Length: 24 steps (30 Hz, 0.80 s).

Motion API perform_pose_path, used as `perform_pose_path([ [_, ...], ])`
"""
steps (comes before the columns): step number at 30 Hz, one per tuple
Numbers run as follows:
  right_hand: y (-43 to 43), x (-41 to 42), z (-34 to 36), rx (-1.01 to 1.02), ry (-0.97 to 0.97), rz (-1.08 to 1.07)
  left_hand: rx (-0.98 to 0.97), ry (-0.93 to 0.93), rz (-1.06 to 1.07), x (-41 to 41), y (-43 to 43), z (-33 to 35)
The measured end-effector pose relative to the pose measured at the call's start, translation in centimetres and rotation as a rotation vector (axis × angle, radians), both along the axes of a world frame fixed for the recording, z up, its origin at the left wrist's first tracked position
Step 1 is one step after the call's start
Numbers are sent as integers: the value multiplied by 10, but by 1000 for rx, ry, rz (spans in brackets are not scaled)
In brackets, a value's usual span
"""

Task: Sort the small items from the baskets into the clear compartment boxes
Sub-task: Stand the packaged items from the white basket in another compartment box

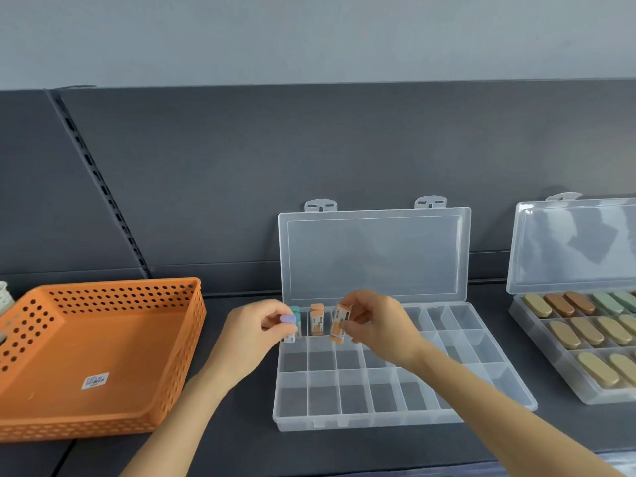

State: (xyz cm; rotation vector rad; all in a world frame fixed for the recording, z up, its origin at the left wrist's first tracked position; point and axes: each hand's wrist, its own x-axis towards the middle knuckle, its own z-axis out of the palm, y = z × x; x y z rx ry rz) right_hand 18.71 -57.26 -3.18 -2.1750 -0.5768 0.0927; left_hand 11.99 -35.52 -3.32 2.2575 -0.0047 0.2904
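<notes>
Left hand (253, 333) is pinching a purple eraser (288, 319) over the back-left corner compartment of the clear compartment box (378, 420), just in front of a teal eraser (295, 309) standing there. Right hand (375, 325) is gripping a tilted orange eraser (339, 323) over the box's back row, just right of 1 upright orange piece (316, 320). Left of the box an orange basket (120, 287) is sitting; right of it, a 2nd box (564, 376) is holding oval pieces.

Clear, glossy plastic compartment box (395, 390) with a see-through lid (373, 253). Orange perforated plastic basket (103, 356) bearing a paper sticker (95, 380). Dark, matt worktop (241, 438). Paper-sleeved orange eraser (339, 323).
</notes>
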Motion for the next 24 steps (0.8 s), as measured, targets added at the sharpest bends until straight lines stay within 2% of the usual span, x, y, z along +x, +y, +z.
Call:
perform_pose_path([
  [3,9,-1,-8,-89,-36,46,87,50,-45,-2,-1,-11],
  [9,21,-5,-17,-250,-170,116,270,27,17,2,-2,-30],
  [13,25,-4,-21,-291,-159,124,364,11,30,3,-2,-34],
  [24,31,-5,-23,-377,-197,131,326,54,83,-1,-4,-33],
])
